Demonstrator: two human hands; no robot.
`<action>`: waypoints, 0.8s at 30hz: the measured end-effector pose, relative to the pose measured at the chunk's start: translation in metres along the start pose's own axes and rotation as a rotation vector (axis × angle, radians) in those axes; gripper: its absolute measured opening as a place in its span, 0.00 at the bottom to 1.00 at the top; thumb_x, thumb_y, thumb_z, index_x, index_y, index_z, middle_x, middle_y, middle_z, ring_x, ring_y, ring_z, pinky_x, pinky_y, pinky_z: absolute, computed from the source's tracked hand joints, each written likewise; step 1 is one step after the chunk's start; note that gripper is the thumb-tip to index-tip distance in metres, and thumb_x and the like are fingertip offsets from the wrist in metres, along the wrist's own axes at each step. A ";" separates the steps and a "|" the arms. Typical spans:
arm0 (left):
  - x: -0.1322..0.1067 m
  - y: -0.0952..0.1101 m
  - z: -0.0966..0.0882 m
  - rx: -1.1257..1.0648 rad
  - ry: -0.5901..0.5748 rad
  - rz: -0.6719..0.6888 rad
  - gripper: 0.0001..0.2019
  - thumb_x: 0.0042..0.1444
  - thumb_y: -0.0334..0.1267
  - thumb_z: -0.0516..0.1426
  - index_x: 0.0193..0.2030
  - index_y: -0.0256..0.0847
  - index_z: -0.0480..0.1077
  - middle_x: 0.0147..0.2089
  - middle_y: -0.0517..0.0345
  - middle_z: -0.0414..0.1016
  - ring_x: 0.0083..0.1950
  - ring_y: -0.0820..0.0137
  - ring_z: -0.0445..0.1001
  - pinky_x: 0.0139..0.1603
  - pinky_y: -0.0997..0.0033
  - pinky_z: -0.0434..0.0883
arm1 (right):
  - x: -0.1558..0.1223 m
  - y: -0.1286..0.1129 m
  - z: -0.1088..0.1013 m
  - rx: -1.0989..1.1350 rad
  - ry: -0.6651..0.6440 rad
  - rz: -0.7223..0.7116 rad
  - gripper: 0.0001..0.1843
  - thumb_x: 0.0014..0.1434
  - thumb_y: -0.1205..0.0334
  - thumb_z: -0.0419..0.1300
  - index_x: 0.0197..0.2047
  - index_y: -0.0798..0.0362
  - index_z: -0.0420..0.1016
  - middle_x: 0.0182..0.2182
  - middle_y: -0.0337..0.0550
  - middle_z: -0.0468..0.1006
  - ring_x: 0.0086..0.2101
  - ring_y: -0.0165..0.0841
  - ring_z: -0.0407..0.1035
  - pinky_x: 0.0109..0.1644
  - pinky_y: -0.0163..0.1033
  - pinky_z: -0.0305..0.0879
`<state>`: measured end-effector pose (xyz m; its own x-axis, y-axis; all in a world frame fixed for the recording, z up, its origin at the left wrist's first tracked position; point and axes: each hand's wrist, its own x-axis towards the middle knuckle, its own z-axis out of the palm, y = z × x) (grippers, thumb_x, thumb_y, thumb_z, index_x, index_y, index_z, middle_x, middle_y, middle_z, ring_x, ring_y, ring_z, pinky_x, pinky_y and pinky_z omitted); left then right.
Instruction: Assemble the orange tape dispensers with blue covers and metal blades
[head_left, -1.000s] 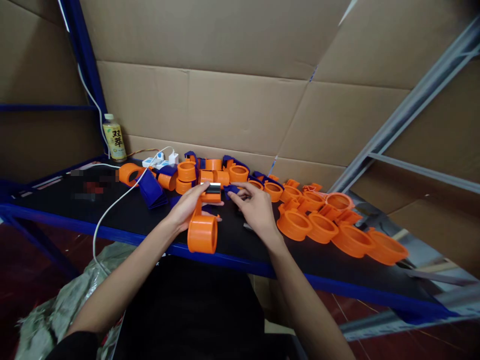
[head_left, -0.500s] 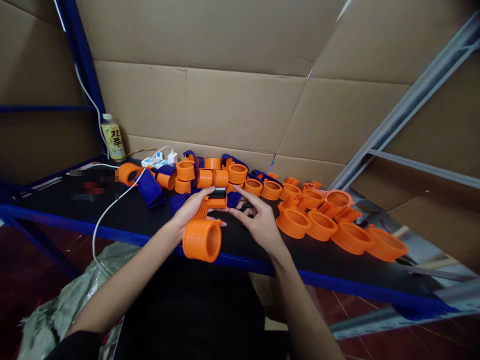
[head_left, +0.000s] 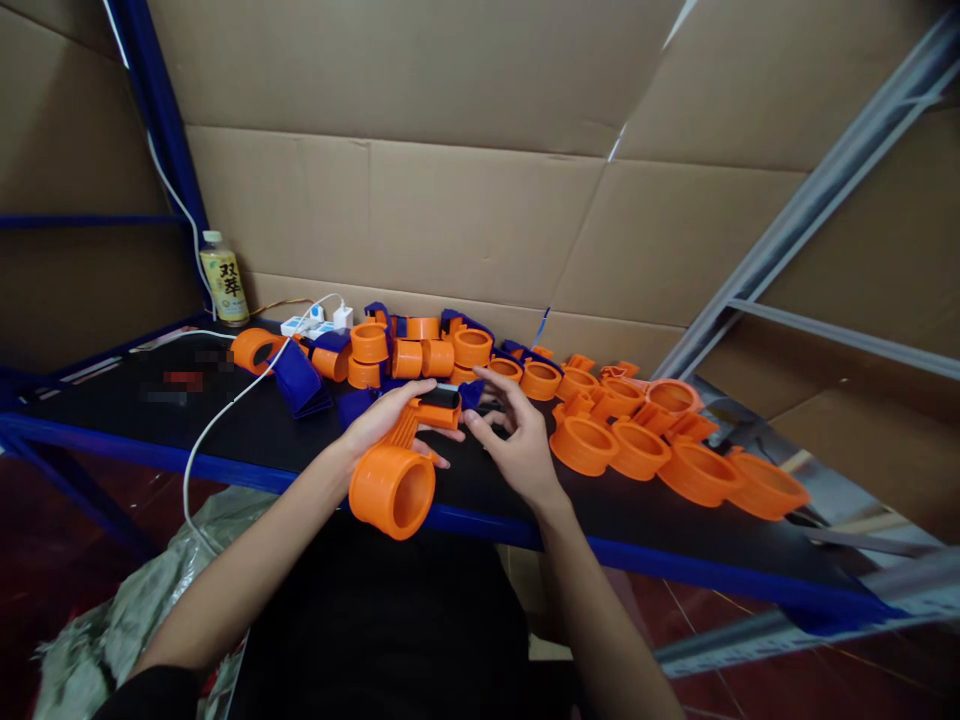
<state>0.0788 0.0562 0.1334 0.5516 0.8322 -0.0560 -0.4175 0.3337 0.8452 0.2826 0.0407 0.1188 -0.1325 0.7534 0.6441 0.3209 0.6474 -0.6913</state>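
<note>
My left hand (head_left: 380, 418) is closed around the handle of an orange tape dispenser (head_left: 391, 490), palm up. Its big round hub hangs toward me, and the head, with a black roller (head_left: 438, 401) and a pale toothed strip, points right. My right hand (head_left: 519, 437) is at the head's right end, fingers curled. Between its thumb and index finger sits a small dark blue piece (head_left: 471, 394), which appears pinched there beside the head. Whether that piece touches the head is hard to make out.
On the black-topped table (head_left: 480, 500), orange dispenser bodies (head_left: 585, 445) crowd the right, and blue-and-orange ones (head_left: 369, 342) line the back. A white cable (head_left: 247, 395) crosses the left side from a power strip (head_left: 315, 325). A drink bottle (head_left: 225, 280) stands at the back left corner.
The dispenser has tipped a little: its hub has moved down and left, its head slightly to the right. The blue piece shows more clearly at the right fingertips.
</note>
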 end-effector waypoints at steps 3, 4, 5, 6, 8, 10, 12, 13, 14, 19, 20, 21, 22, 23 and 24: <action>0.001 -0.001 0.001 0.050 0.031 0.044 0.18 0.64 0.47 0.58 0.52 0.33 0.73 0.47 0.37 0.82 0.39 0.56 0.83 0.28 0.60 0.82 | 0.000 -0.002 -0.007 -0.008 0.026 0.017 0.30 0.62 0.54 0.64 0.66 0.48 0.71 0.44 0.46 0.76 0.37 0.32 0.71 0.35 0.34 0.74; 0.001 -0.002 0.002 0.059 0.047 0.060 0.18 0.64 0.47 0.58 0.51 0.33 0.73 0.47 0.37 0.82 0.39 0.56 0.83 0.28 0.61 0.82 | 0.000 -0.003 -0.009 -0.019 0.026 0.027 0.29 0.63 0.53 0.63 0.66 0.48 0.71 0.43 0.46 0.75 0.36 0.31 0.71 0.33 0.33 0.73; 0.002 -0.003 0.002 0.061 0.063 0.075 0.18 0.64 0.47 0.58 0.51 0.34 0.73 0.48 0.38 0.82 0.40 0.56 0.83 0.28 0.61 0.82 | 0.000 -0.005 -0.012 -0.032 0.022 0.037 0.29 0.63 0.53 0.63 0.66 0.49 0.72 0.43 0.45 0.75 0.34 0.30 0.69 0.32 0.33 0.72; 0.003 -0.004 0.002 0.059 0.076 0.088 0.17 0.64 0.47 0.58 0.50 0.34 0.73 0.48 0.38 0.82 0.40 0.56 0.84 0.28 0.61 0.82 | -0.001 -0.006 -0.014 -0.045 0.007 0.048 0.28 0.64 0.52 0.62 0.66 0.49 0.72 0.42 0.45 0.75 0.32 0.29 0.68 0.31 0.33 0.71; 0.005 -0.006 0.002 0.056 0.089 0.106 0.17 0.63 0.47 0.59 0.49 0.34 0.73 0.47 0.39 0.82 0.40 0.55 0.84 0.28 0.60 0.82 | -0.001 -0.009 -0.015 -0.075 -0.039 0.069 0.28 0.64 0.51 0.62 0.65 0.50 0.74 0.40 0.44 0.76 0.29 0.28 0.66 0.29 0.33 0.69; 0.005 -0.009 0.003 0.061 0.081 0.115 0.17 0.63 0.47 0.60 0.49 0.35 0.72 0.45 0.40 0.82 0.40 0.55 0.84 0.28 0.59 0.82 | -0.001 -0.011 -0.013 -0.109 -0.081 0.085 0.29 0.63 0.51 0.63 0.64 0.52 0.75 0.36 0.42 0.76 0.28 0.28 0.65 0.29 0.33 0.68; 0.004 -0.010 0.004 0.076 0.070 0.125 0.17 0.62 0.47 0.60 0.49 0.36 0.72 0.44 0.41 0.82 0.38 0.56 0.83 0.28 0.58 0.82 | -0.001 -0.012 -0.009 -0.143 -0.108 0.093 0.29 0.63 0.50 0.64 0.64 0.52 0.75 0.35 0.42 0.75 0.27 0.27 0.64 0.28 0.33 0.67; 0.003 -0.011 0.004 0.083 0.067 0.131 0.16 0.62 0.47 0.60 0.49 0.36 0.72 0.44 0.42 0.82 0.37 0.57 0.83 0.28 0.58 0.82 | 0.000 -0.012 -0.007 -0.159 -0.118 0.094 0.29 0.63 0.50 0.64 0.64 0.52 0.75 0.35 0.42 0.75 0.27 0.27 0.64 0.27 0.33 0.66; 0.002 -0.011 0.004 0.088 0.062 0.139 0.16 0.62 0.46 0.61 0.49 0.37 0.72 0.44 0.43 0.82 0.37 0.58 0.83 0.29 0.58 0.82 | 0.000 -0.011 -0.006 -0.172 -0.129 0.094 0.29 0.64 0.50 0.63 0.64 0.52 0.75 0.36 0.42 0.75 0.26 0.26 0.63 0.27 0.33 0.66; -0.002 -0.008 0.005 0.089 -0.001 0.161 0.11 0.57 0.35 0.62 0.46 0.37 0.72 0.42 0.49 0.80 0.39 0.60 0.82 0.33 0.55 0.84 | -0.001 -0.011 -0.009 -0.219 -0.167 0.066 0.29 0.67 0.50 0.61 0.67 0.50 0.72 0.36 0.42 0.75 0.25 0.27 0.64 0.29 0.35 0.68; -0.002 -0.008 0.006 0.087 -0.003 0.160 0.10 0.55 0.33 0.62 0.45 0.37 0.72 0.40 0.51 0.79 0.39 0.61 0.81 0.33 0.55 0.84 | -0.002 -0.013 -0.010 -0.231 -0.176 0.054 0.29 0.67 0.50 0.61 0.67 0.50 0.72 0.36 0.42 0.76 0.26 0.27 0.65 0.29 0.35 0.68; -0.003 -0.008 0.006 0.088 0.003 0.157 0.11 0.53 0.32 0.61 0.44 0.37 0.72 0.39 0.52 0.78 0.38 0.62 0.81 0.32 0.56 0.83 | -0.003 -0.014 -0.011 -0.248 -0.183 0.039 0.29 0.67 0.50 0.61 0.68 0.50 0.71 0.35 0.42 0.76 0.26 0.28 0.65 0.30 0.35 0.68; -0.003 -0.007 0.007 0.091 0.014 0.152 0.11 0.52 0.32 0.61 0.44 0.38 0.71 0.38 0.54 0.77 0.36 0.63 0.80 0.31 0.57 0.83 | -0.003 -0.015 -0.012 -0.265 -0.191 0.022 0.29 0.67 0.50 0.62 0.68 0.50 0.71 0.35 0.41 0.76 0.25 0.28 0.65 0.30 0.35 0.68; -0.004 -0.007 0.008 0.097 0.027 0.149 0.13 0.51 0.31 0.61 0.45 0.38 0.71 0.37 0.55 0.77 0.35 0.64 0.79 0.30 0.57 0.83 | -0.004 -0.017 -0.013 -0.280 -0.200 0.004 0.29 0.66 0.50 0.62 0.68 0.50 0.71 0.35 0.41 0.77 0.25 0.28 0.65 0.30 0.35 0.68; -0.004 -0.008 0.008 0.104 0.041 0.150 0.14 0.51 0.31 0.62 0.45 0.39 0.71 0.37 0.56 0.76 0.34 0.65 0.79 0.29 0.58 0.83 | -0.005 -0.018 -0.014 -0.291 -0.210 -0.014 0.30 0.66 0.50 0.63 0.68 0.49 0.71 0.35 0.41 0.77 0.25 0.28 0.65 0.31 0.35 0.69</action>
<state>0.0858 0.0467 0.1316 0.4580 0.8873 0.0547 -0.4145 0.1587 0.8961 0.2901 0.0241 0.1327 -0.3186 0.7715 0.5507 0.5677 0.6206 -0.5409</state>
